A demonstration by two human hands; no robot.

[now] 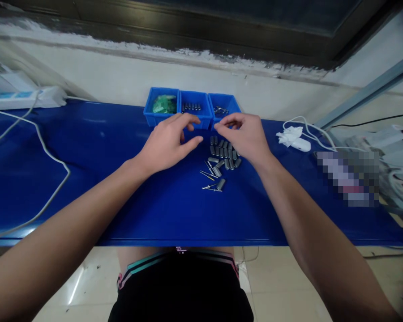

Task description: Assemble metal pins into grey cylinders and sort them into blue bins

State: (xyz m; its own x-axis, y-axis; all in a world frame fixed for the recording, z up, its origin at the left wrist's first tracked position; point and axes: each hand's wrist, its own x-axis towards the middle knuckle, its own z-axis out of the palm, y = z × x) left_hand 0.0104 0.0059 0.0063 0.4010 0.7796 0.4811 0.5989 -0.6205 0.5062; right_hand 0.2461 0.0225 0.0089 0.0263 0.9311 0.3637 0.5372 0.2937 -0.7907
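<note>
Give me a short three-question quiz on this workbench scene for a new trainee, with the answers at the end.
1. Multiple choice: seen from the worker's side, which of the three blue plastic bins holds the bright green, plastic-looking material?
A) right
B) left
C) middle

2. True or false: the worker's bare left hand is clenched in a tight fist.

3. Short answer: what lies beside the thin silver metal pins on the glossy blue tabletop?

Key:
1. B.
2. False; the thumb stands well apart from the fingers.
3. Short grey metal cylinders.
</note>
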